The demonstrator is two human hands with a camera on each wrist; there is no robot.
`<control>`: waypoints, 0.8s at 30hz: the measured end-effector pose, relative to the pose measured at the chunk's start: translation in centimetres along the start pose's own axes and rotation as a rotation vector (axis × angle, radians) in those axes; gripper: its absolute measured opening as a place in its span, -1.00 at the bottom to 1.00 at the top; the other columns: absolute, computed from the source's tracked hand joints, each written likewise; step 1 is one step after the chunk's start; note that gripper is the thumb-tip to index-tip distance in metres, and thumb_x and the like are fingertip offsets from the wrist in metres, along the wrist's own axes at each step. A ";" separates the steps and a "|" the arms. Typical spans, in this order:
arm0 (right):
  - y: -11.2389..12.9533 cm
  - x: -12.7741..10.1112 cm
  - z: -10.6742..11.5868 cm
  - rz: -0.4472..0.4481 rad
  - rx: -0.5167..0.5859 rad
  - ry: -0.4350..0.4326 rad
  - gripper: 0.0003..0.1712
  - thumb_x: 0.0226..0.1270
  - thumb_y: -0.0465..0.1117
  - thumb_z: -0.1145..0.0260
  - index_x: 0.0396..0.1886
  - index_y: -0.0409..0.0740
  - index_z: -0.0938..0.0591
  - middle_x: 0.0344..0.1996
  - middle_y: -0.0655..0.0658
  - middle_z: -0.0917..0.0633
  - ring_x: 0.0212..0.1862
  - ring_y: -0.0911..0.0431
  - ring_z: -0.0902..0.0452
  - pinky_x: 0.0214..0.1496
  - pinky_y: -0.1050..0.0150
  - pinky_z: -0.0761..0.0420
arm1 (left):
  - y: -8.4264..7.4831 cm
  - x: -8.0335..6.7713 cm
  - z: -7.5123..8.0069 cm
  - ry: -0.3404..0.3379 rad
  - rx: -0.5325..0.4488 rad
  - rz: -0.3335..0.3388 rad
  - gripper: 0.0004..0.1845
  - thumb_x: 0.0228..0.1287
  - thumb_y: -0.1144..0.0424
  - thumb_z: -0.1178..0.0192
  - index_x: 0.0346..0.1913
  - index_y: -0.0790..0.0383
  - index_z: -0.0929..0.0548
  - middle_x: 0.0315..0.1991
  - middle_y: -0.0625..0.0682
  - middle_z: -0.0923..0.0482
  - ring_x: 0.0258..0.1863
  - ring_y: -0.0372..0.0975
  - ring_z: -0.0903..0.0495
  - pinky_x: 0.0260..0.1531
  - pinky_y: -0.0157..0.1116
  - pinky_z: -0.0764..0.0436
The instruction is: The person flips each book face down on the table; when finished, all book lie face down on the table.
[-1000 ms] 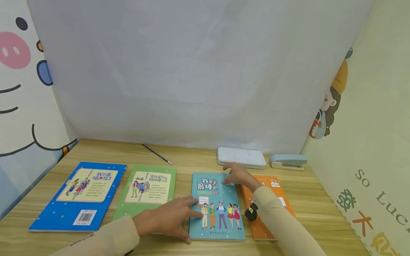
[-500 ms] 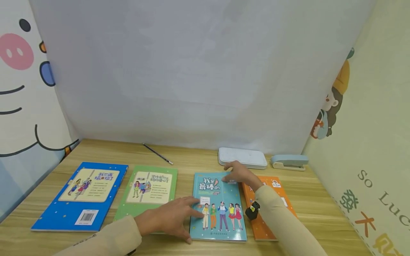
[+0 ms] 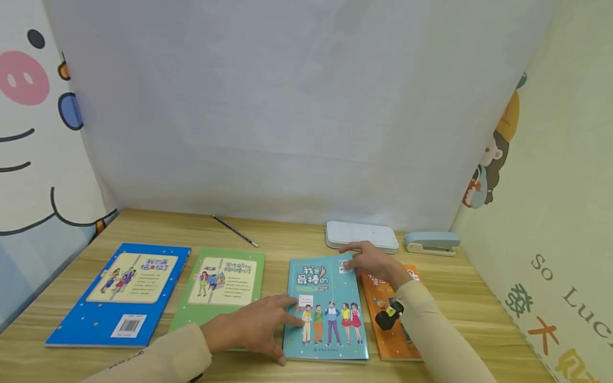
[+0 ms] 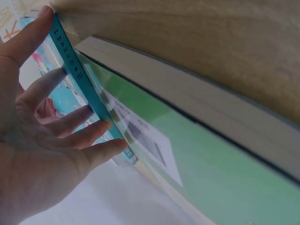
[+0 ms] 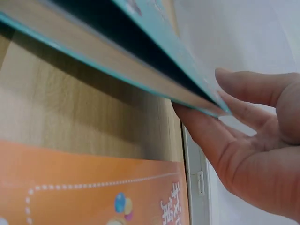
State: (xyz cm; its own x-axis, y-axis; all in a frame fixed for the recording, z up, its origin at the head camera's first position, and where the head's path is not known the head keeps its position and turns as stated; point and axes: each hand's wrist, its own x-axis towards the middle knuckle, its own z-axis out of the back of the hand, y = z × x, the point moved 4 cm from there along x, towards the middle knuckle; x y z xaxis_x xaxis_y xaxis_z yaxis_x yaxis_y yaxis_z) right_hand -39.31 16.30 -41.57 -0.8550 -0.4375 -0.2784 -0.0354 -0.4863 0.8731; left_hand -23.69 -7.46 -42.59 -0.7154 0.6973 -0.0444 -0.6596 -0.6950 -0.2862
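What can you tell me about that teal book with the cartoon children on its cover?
The teal book is a glossy paperback lying on the wooden desk between a green book and an orange one. Its cover shows five drawn children under large Chinese lettering. The left hand presses flat on its spine side, while the right hand pinches the far right corner, lifting the cover slightly off the pages.

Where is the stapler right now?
In the head view, the stapler sits at the desk's far right, beside the white box and behind the orange book.

Wooden desk (image 3: 479,298): four books, pencil (image 3: 234,230), white case (image 3: 362,234), stapler (image 3: 431,242).
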 end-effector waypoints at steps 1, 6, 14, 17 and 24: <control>-0.1 -0.1 0.0 -0.003 0.034 0.030 -0.43 0.40 -0.44 -0.20 0.39 -0.36 -0.39 0.14 -0.42 -0.57 -0.12 0.05 -0.65 -0.08 0.18 -0.72 | 0.0 0.0 0.0 -0.001 -0.002 0.000 -0.25 -0.10 -0.14 -0.57 0.26 -0.13 -0.63 0.43 0.15 -0.37 0.44 0.03 -0.34 0.38 0.04 -0.42; -0.5 -0.3 -0.3 -0.008 0.127 0.158 -0.37 0.47 -0.44 -0.11 0.50 -0.29 -0.25 0.10 -0.37 -0.65 -0.12 0.00 -0.74 -0.08 0.04 -0.77 | 0.0 0.0 0.1 0.004 -0.017 0.003 -0.26 -0.10 -0.13 -0.57 0.25 -0.12 -0.63 0.43 0.15 -0.37 0.44 0.03 -0.34 0.38 0.04 -0.41; -0.6 -0.2 -0.2 0.010 0.152 0.173 -0.38 0.49 -0.44 -0.08 0.50 -0.29 -0.23 0.11 -0.39 -0.63 -0.12 -0.01 -0.74 -0.08 0.01 -0.76 | -0.2 -0.1 0.2 0.020 -0.026 0.009 -0.25 -0.09 -0.13 -0.57 0.27 -0.13 -0.62 0.44 0.15 -0.36 0.45 0.03 -0.33 0.39 0.02 -0.40; -0.6 -0.2 -0.2 0.022 0.175 0.169 -0.38 0.47 -0.44 -0.07 0.49 -0.31 -0.23 0.13 -0.40 -0.61 -0.10 -0.03 -0.74 -0.07 -0.01 -0.76 | -0.3 -0.1 0.3 0.028 -0.021 0.013 -0.23 -0.09 -0.13 -0.56 0.29 -0.13 -0.60 0.45 0.15 -0.34 0.45 0.03 -0.33 0.40 0.02 -0.40; -0.4 -0.4 0.2 0.055 0.220 0.162 -0.37 0.45 -0.45 -0.05 0.50 -0.33 -0.22 0.06 -0.32 -0.68 -0.11 0.02 -0.73 -0.14 0.09 -0.77 | -0.3 -0.1 0.6 0.045 -0.020 0.039 -0.19 -0.07 -0.14 -0.55 0.33 -0.13 -0.55 0.48 0.14 -0.31 0.48 0.04 -0.28 0.42 0.06 -0.36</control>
State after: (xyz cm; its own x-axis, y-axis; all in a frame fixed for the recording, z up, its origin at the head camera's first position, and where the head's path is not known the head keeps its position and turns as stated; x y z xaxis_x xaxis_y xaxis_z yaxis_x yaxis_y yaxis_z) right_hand -39.11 16.81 -41.72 -0.7654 -0.5829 -0.2728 -0.1175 -0.2902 0.9497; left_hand -23.50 -7.43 -41.93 -0.7289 0.6774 -0.0986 -0.6265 -0.7182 -0.3027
